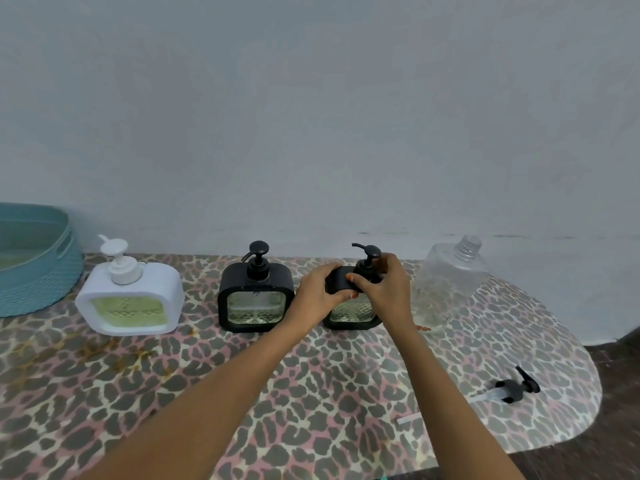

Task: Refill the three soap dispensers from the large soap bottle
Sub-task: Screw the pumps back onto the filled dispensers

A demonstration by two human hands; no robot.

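Observation:
Three soap dispensers stand in a row on the table. The white dispenser at the left shows green soap and has its white pump on. A black dispenser stands in the middle with its pump on. My left hand grips the top left of the right black dispenser. My right hand curls round the collar of that dispenser's black pump. The large clear soap bottle stands uncapped to the right and looks nearly empty. Its black pump head lies on the table at the front right.
A teal woven basket sits at the far left against the wall. The leopard-print table cover has yellowish stains at its left. The table's rounded right edge drops to a dark floor.

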